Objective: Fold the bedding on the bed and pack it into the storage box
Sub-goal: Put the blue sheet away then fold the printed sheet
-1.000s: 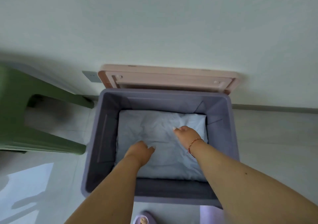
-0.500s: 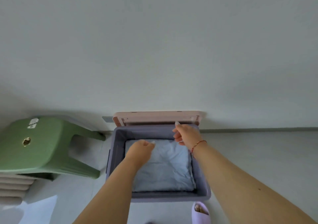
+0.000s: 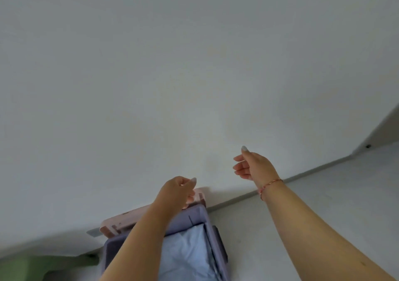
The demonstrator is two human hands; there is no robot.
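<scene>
Far left, one green stool (image 3: 32, 267). One purple storage box (image 3: 204, 216) holds one folded pale blue bedding (image 3: 185, 257), long axis running toward the wall, under the left hand (image 3: 176, 191), fingers loosely curled on nothing (pink lid (image 3: 123, 221) just beyond). Right hand (image 3: 251, 166) is raised, relaxed, empty. No readable writing.

Pink lid (image 3: 129, 218) behind open box (image 3: 207, 222)

Light-blue bedding (image 3: 185, 252), purple storage box (image 3: 212, 233), pink lid (image 3: 127, 218).
</scene>
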